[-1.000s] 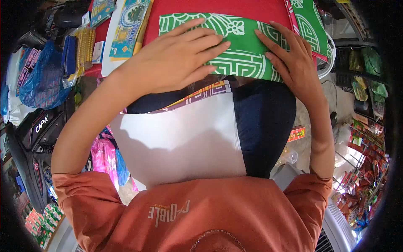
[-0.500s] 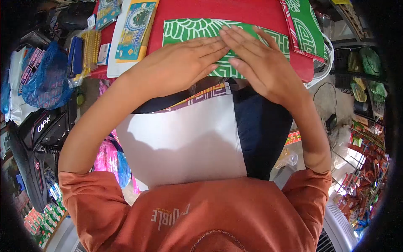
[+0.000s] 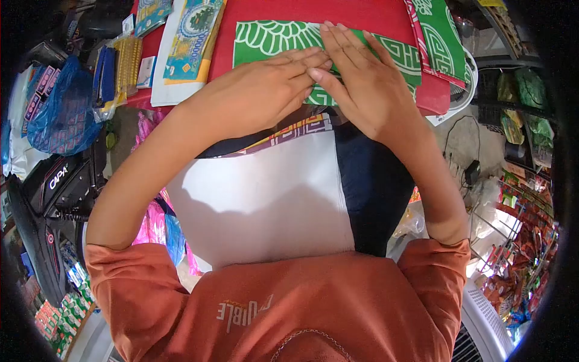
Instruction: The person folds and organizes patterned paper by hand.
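Green paper with white patterns (image 3: 268,39), folded in layers, lies on the red table top in front of me. My left hand (image 3: 274,87) rests on it, fingers stretched out and flat, pointing right. My right hand (image 3: 371,81) presses flat on the same paper, fingers extended away from me and thumb near the left fingertips. Parts of the paper are hidden under both hands. Across my lap lie large white sheets (image 3: 265,187), with purple and yellow patterned paper (image 3: 301,128) showing at their far edge.
The red table top (image 3: 374,15) holds blue-and-yellow printed packs (image 3: 193,42) on white paper at left and more green patterned paper (image 3: 439,48) at right. Yellow and blue combs (image 3: 128,66) and a blue plastic bag (image 3: 63,114) are farther left. Shelves of packaged goods (image 3: 525,253) stand right.
My right hand has slid slightly away from me, its fingers more upright in view and its thumb nearer the left fingertips. The green paper's right part has shifted over the layer below.
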Available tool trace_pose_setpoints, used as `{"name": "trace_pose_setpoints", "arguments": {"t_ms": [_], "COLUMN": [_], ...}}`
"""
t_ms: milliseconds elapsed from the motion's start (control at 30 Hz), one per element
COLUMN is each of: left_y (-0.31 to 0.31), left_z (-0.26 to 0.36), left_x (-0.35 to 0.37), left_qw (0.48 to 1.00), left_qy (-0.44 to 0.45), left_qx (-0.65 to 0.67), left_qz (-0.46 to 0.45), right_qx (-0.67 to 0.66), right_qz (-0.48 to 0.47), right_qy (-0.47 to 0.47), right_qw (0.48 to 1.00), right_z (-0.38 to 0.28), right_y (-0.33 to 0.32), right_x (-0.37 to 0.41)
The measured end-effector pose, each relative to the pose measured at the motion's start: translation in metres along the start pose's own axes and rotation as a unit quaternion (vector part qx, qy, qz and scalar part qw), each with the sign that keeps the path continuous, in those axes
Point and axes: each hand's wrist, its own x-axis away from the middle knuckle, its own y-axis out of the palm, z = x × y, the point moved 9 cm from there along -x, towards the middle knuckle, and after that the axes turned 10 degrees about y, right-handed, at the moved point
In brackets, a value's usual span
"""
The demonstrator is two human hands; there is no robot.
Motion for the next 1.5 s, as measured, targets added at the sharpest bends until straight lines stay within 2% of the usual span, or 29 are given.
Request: {"name": "trace_pose_setpoints", "arguments": {"t_ms": [167,367,500,600,667,733,800,900,1000,1100,1200,1300,1333,1433,1500], "left_y": [0.001,0.001,0.001,0.0,0.0,-0.002,-0.004,-0.001,0.017,0.027,0.023,0.012,0.014,0.002,0.004], "left_z": [0.0,0.002,0.001,0.001,0.0,-0.001,0.005,0.01,0.006,-0.016,-0.027,-0.041,-0.049,-0.054,-0.057], "left_x": [-0.002,-0.002,-0.002,-0.001,-0.001,-0.002,-0.007,-0.025,-0.055,-0.068,-0.042,-0.008,0.003,0.029,0.034], "left_qw": [1.0,1.0,1.0,1.0,1.0,0.999,0.998,0.997,0.994,0.986,0.974,0.965,0.958,0.955,0.954], "left_qy": [0.004,0.001,-0.002,-0.005,-0.01,-0.028,-0.061,-0.073,-0.037,-0.117,-0.166,-0.2,-0.213,-0.26,-0.261], "left_qx": [0.004,0.007,0.004,0.015,0.029,0.031,0.02,0.013,-0.047,-0.062,-0.127,-0.16,-0.19,-0.134,-0.142], "left_qz": [-0.002,-0.01,-0.005,-0.004,-0.001,0.004,0.008,0.038,0.086,0.102,0.089,0.056,-0.005,0.041,0.043], "right_qx": [0.011,0.016,0.008,0.003,0.041,0.039,-0.004,-0.013,0.001,0.004,-0.015,-0.015,-0.016,-0.025,-0.038], "right_qz": [0.026,-0.026,-0.059,-0.061,-0.066,-0.064,-0.057,-0.036,-0.037,-0.04,-0.044,-0.037,-0.038,-0.039,-0.041], "right_qy": [0.021,0.091,0.124,0.123,0.067,0.061,0.104,0.086,0.097,0.107,0.097,0.101,0.104,0.109,0.108], "right_qw": [0.999,0.995,0.99,0.99,0.995,0.995,0.993,0.996,0.995,0.993,0.994,0.994,0.994,0.993,0.993], "right_z": [0.027,0.079,0.088,0.087,0.088,0.089,0.088,0.082,0.082,0.085,0.083,0.085,0.085,0.086,0.087], "right_y": [-0.004,-0.01,-0.006,-0.006,-0.004,-0.003,-0.001,-0.007,-0.006,-0.004,-0.007,-0.007,-0.006,-0.006,-0.008], "right_x": [0.008,0.033,0.038,0.036,0.038,0.038,0.037,0.035,0.034,0.034,0.031,0.031,0.032,0.032,0.033]}}
